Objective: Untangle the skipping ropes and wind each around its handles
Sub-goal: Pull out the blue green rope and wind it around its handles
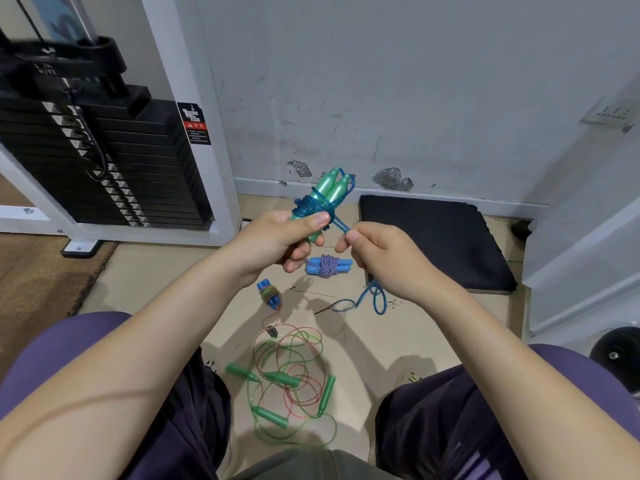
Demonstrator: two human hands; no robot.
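Note:
My left hand [280, 237] grips a pair of pale green handles [329, 188] held side by side, with blue rope [313, 204] coiled around them. My right hand [377, 251] pinches the same blue rope just right of the handles; its loose tail [370, 299] hangs down to the floor. On the floor lie a wound rope with light blue handles [327, 266], another wound one with blue handles [270, 294], and a tangle of green and red ropes [291, 379] with several green handles.
A black weight stack [114, 161] in a white frame stands at the left. A dark mat [436, 237] lies by the scuffed wall at the right. My knees in dark trousers flank the floor tangle. A black round object [618, 355] sits at far right.

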